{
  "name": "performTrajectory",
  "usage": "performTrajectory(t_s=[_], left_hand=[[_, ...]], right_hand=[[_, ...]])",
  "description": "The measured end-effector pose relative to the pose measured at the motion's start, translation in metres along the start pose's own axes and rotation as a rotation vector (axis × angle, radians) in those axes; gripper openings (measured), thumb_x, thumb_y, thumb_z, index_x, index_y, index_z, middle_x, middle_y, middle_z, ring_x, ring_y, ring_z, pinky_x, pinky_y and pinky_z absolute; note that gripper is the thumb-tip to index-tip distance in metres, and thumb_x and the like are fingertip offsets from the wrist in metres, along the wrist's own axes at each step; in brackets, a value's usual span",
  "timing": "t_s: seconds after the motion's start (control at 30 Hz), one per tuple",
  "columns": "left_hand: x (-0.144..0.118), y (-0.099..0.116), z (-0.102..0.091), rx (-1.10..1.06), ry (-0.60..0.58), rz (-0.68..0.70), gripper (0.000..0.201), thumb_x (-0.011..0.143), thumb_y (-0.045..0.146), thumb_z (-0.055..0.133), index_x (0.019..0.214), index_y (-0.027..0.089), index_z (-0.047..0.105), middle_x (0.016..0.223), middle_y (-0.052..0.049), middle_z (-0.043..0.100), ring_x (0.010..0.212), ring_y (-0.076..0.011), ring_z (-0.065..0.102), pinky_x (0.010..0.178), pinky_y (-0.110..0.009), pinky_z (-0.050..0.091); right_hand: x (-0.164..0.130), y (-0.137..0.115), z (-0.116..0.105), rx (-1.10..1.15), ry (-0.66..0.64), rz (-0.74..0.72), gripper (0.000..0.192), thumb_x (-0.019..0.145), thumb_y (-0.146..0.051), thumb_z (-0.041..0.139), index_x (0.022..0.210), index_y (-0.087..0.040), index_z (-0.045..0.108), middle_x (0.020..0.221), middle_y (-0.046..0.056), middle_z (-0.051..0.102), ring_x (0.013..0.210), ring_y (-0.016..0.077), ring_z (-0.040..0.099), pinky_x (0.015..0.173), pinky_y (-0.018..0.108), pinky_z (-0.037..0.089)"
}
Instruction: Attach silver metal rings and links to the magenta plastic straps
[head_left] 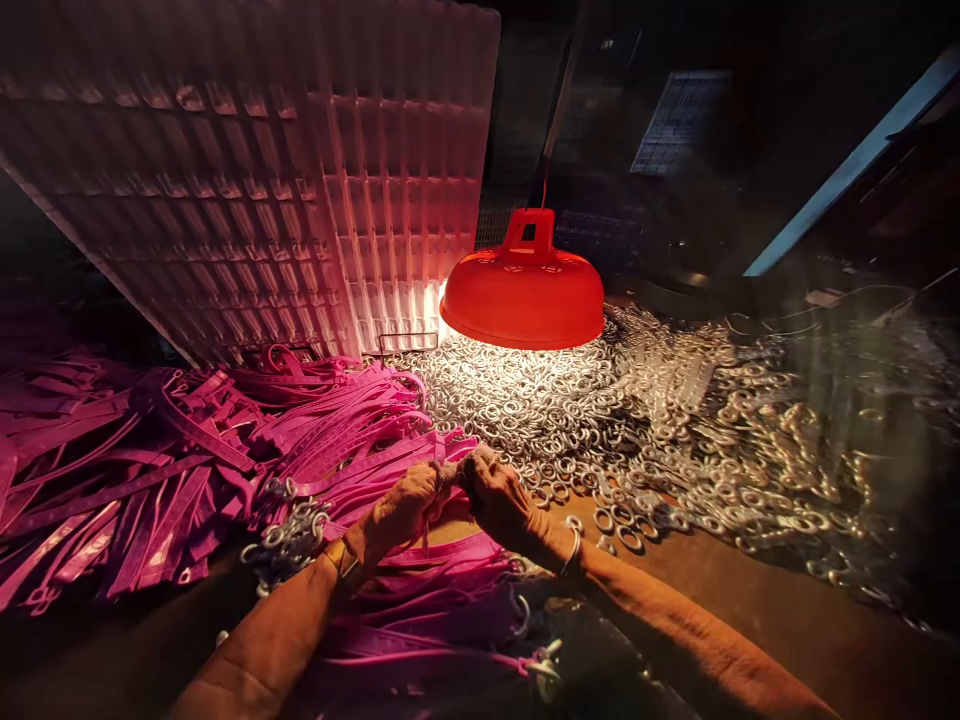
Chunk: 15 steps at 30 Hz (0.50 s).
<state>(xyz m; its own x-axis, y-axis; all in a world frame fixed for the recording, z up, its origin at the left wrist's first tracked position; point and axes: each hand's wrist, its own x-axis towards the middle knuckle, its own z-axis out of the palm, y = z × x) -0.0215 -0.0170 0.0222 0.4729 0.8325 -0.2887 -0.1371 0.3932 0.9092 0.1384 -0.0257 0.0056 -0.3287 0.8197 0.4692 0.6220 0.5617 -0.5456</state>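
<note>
My left hand (409, 503) and my right hand (496, 492) meet at the middle of the view, fingers pinched together and fingertips almost touching. What they grip is small and hidden by the fingers; a thin strand hangs just under the left one. Pink straps (382, 410) lie fanned out behind and to the left of my hands. Below my wrists is another bundle of pink straps (442, 590), with metal rings (549, 668) at its right end. A small cluster of rings (292, 530) sits left of my left hand.
A red lamp (523, 295) hangs low beyond my hands, lighting a wide heap of metal rings (517, 395) that spreads right across the brown tabletop (720, 590). More pink straps (172, 480) are piled at the left. A ribbed translucent panel (405, 200) stands behind.
</note>
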Motion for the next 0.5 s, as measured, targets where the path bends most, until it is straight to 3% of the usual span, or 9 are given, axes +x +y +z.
performTrajectory(t_s=[0.07, 0.13, 0.3, 0.37, 0.5], left_hand=[[0.003, -0.007, -0.002, -0.011, -0.021, -0.058, 0.040, 0.069, 0.044, 0.062, 0.049, 0.019, 0.038, 0.042, 0.007, 0.030, 0.039, -0.0043, 0.023, 0.042, -0.023, 0.020], [0.006, -0.013, 0.000, -0.041, -0.022, -0.083, 0.035, 0.069, 0.043, 0.063, 0.053, 0.019, 0.044, 0.044, 0.006, 0.035, 0.040, -0.0056, 0.031, 0.044, -0.022, 0.026], [0.013, -0.017, 0.012, -0.158, 0.040, 0.036, 0.033, 0.065, 0.046, 0.070, 0.076, 0.017, 0.059, 0.068, -0.001, 0.057, 0.058, -0.0131, 0.054, 0.058, -0.026, 0.042], [0.015, -0.017, 0.014, -0.166, 0.099, 0.061, 0.041, 0.065, 0.054, 0.067, 0.080, 0.017, 0.061, 0.069, -0.003, 0.058, 0.059, -0.0138, 0.053, 0.056, -0.026, 0.042], [0.015, -0.016, 0.012, -0.143, 0.166, 0.104, 0.053, 0.070, 0.067, 0.055, 0.085, 0.016, 0.061, 0.064, -0.001, 0.052, 0.054, -0.0108, 0.043, 0.052, -0.025, 0.041]], right_hand=[[0.000, 0.000, 0.000, 0.086, -0.058, -0.019, 0.013, 0.071, -0.007, 0.049, 0.077, -0.019, 0.049, 0.072, 0.004, 0.051, 0.061, 0.0147, 0.042, 0.057, 0.027, 0.032], [0.003, 0.002, -0.001, 0.235, -0.026, 0.043, 0.009, 0.074, -0.012, 0.051, 0.072, -0.020, 0.048, 0.071, 0.002, 0.050, 0.062, 0.0137, 0.042, 0.058, 0.027, 0.034], [0.027, 0.016, -0.023, 0.820, 0.133, 0.390, 0.021, 0.082, -0.041, 0.057, 0.082, -0.021, 0.050, 0.081, 0.002, 0.054, 0.070, 0.0135, 0.051, 0.066, 0.028, 0.044], [0.038, 0.023, -0.040, 1.038, 0.153, 0.503, 0.033, 0.078, -0.052, 0.059, 0.083, -0.022, 0.047, 0.086, 0.002, 0.056, 0.070, 0.0142, 0.055, 0.066, 0.030, 0.047], [0.041, 0.026, -0.059, 1.068, 0.161, 0.560, 0.040, 0.069, -0.055, 0.066, 0.081, -0.023, 0.045, 0.069, -0.004, 0.049, 0.052, 0.0098, 0.045, 0.048, 0.023, 0.040]])
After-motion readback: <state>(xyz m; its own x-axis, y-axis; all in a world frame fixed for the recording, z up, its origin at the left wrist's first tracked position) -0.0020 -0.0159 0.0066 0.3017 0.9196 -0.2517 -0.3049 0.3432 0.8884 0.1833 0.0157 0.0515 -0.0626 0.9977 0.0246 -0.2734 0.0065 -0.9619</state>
